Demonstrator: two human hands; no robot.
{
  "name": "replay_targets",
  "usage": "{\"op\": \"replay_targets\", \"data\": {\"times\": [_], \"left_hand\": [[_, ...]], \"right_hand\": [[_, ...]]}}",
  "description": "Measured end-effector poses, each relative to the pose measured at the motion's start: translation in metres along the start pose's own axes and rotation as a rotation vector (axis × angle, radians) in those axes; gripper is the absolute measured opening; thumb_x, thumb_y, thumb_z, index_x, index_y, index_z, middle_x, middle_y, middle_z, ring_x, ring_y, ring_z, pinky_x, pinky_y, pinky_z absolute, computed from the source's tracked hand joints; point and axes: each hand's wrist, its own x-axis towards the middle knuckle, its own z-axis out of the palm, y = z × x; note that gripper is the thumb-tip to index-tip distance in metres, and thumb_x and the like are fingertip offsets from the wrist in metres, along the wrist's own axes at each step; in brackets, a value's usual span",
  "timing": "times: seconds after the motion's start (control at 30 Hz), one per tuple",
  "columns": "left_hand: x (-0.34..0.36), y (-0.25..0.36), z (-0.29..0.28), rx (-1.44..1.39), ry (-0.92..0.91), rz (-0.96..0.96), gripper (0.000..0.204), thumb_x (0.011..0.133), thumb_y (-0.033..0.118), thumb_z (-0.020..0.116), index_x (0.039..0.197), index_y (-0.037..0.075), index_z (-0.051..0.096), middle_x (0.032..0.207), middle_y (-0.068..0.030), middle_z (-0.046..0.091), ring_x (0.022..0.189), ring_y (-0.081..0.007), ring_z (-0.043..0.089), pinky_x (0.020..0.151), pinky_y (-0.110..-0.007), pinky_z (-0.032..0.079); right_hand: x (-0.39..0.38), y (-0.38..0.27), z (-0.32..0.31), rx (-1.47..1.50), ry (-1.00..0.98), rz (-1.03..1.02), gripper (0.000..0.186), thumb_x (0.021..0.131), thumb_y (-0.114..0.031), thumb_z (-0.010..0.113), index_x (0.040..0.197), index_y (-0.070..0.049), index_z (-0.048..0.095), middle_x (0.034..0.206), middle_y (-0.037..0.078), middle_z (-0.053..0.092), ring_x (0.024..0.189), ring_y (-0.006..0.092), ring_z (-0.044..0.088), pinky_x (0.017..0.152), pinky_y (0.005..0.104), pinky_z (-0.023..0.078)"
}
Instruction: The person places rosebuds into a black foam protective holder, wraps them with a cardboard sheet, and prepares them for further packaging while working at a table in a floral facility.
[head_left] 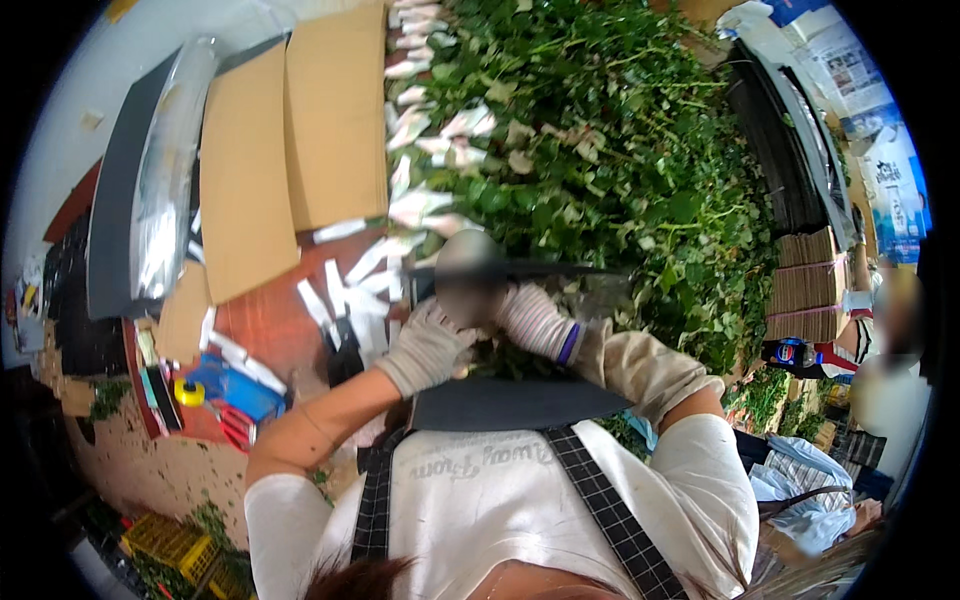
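Lying near gloved hands (428, 348) (538, 322), leafy stems (640, 190); yellow crate (168, 542), contents unclear.

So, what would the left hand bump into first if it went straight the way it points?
Probably the right hand in its striped glove, though a blurred dark shape between them may come first; depth is unclear there.

the gloved left hand (428, 348) and the gloved right hand (538, 322) are near to each other, with fingers (512, 302) turned inward and partly blurred. the left forearm (325, 418) is bare, the right forearm (640, 368) is covered, and both slant inward.
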Motion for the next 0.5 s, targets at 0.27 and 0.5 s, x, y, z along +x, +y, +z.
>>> {"op": "replay_targets", "data": {"times": [0.27, 0.5], "left_hand": [[0.018, 0.006, -0.030, -0.254, -0.008, -0.110, 0.036, 0.076, 0.020, 0.057, 0.108, 0.004, 0.055, 0.107, -0.0174, 0.054, 0.098, -0.0340, 0.052, 0.083, -0.041, 0.043], [0.030, 0.015, -0.062, -0.286, -0.271, -0.286, 0.055, 0.073, 0.028, 0.064, 0.124, 0.011, 0.051, 0.117, -0.0184, 0.053, 0.108, -0.0360, 0.049, 0.092, -0.046, 0.038]], "right_hand": [[0.004, 0.054, -0.196, 1.256, -0.286, -0.674, 0.032, 0.090, -0.022, 0.054, 0.110, 0.002, 0.058, 0.108, 0.020, 0.060, 0.102, 0.0318, 0.057, 0.089, 0.0415, 0.046], [0.136, 0.237, -0.139, -0.117, 0.411, -0.031, 0.034, 0.080, -0.018, 0.062, 0.113, -0.013, 0.057, 0.106, 0.011, 0.063, 0.096, 0.0249, 0.060, 0.083, 0.0364, 0.050]]}}
